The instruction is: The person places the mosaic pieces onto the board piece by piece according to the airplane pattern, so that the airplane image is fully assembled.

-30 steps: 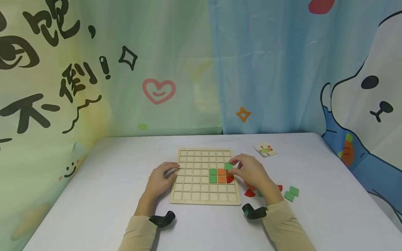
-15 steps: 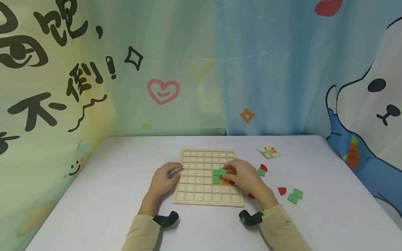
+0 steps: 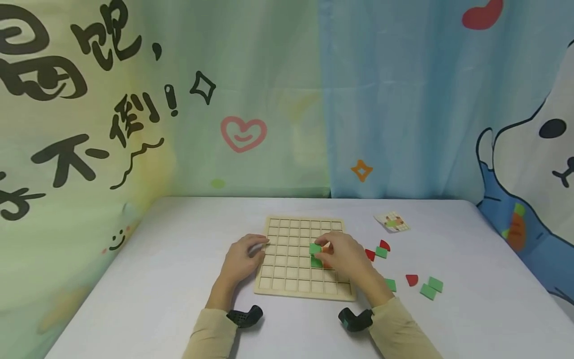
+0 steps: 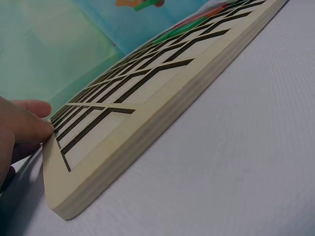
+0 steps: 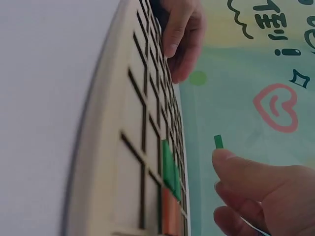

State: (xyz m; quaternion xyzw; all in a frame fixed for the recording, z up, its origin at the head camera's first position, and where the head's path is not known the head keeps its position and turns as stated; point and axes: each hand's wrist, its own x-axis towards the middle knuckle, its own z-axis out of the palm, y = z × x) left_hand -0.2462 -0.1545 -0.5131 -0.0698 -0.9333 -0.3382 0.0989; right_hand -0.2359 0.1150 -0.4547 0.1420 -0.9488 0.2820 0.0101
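Observation:
My left hand [image 3: 242,257] touches the left edge of a wooden grid board [image 3: 282,284], fingertips at its rim in the left wrist view. Over the board's right half, my right hand [image 3: 345,253] pinches a green square tile [image 5: 218,141] between thumb and fingers. The right wrist view shows this tile raised above the board. Below it, a green tile [image 3: 316,262] lies in the grid, with an orange tile [image 3: 327,266] to its right. The right hand partly hides the orange and red tiles there.
Right of the board lie loose green tiles [image 3: 428,291] and red quarter-round tiles [image 3: 411,279], several in all. A patterned card [image 3: 392,222] lies farther back. Behind the white table [image 3: 193,219] hangs a printed curtain [image 3: 287,99].
My right hand has carried the green tile leftward across the board, from the right columns to over the green tiles. The left hand keeps its place at the edge. The head view has turned left.

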